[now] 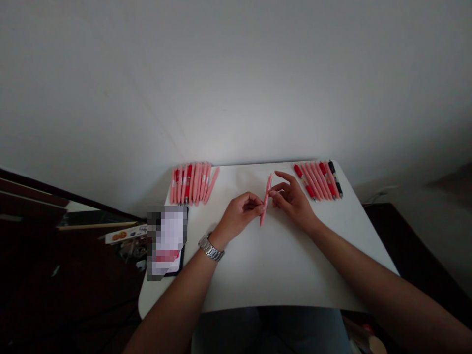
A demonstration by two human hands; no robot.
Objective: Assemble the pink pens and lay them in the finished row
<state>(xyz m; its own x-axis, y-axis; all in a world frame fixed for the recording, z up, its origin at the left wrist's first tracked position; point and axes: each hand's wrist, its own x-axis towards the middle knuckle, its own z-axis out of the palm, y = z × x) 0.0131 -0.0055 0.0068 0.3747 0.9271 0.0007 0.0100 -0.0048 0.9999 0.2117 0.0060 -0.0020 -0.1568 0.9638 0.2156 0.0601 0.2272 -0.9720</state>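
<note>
Both hands meet over the middle of the white table (280,265), each forearm coming in bare from the near corners of the view and angling inward; the left hand (239,214) is curled into a loose fist, knuckles up, its thumb and fingertips pinched on the lower half of a pink pen (265,199); the right hand (293,199) lies palm down and more open, thumb and first fingers pinched on the pen's upper part while the remaining fingers fan outward toward the far right; the pen is a slim, smooth, matte pink barrel, held nearly upright in the picture with its top tilted slightly to the right, just above the tabletop at its centre; a metal link watch (211,248), silvery and ribbed, circles the left wrist; at the far left edge of the table lies a close row of pens (192,183), mostly pink with some red parts, side by side and touching; at the far right edge lies a second row of pens (317,180), pink and red with one black at the outer end, fanned at a slant; the tabletop is flat, plain and smooth with rounded corners; at its near left corner rests a dark-edged flat card-like item (167,243), its face blurred; behind the table rises a bare pale wall (236,73).
</note>
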